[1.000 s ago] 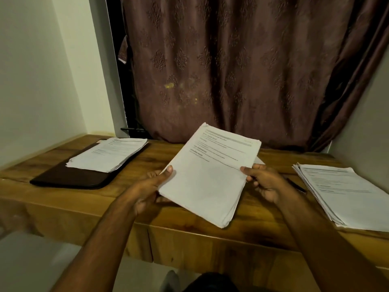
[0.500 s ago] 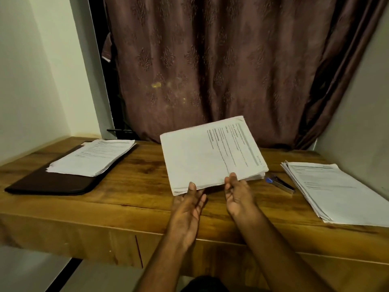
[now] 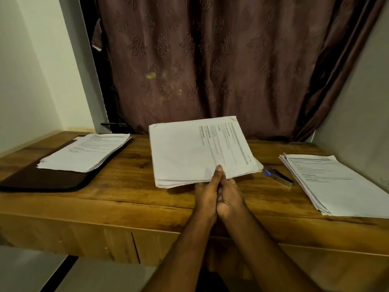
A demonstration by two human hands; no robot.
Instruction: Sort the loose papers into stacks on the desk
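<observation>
Head view: both hands meet at the near edge of a sheaf of papers (image 3: 195,152), held over the middle of the desk (image 3: 126,199). Left hand (image 3: 207,192) grips it, thumb pressed on the top sheet, fingers hidden beneath. Right hand (image 3: 230,197) sits tight against the left, fingers curled under the same edge (its thumb can't be made out). Sheaf tilts up at its far edge; whether the near edge touches the desk can't be told.

Handling, as judged: light, floppy, sheets prone to fan or slide; best pinched at an edge with support underneath.

Toward the left end, a paper stack (image 3: 86,151) lies on a dark folder (image 3: 42,180). Toward the right end, another stack (image 3: 336,184); between it and the sheaf, a small stapler (image 3: 279,176).
</observation>
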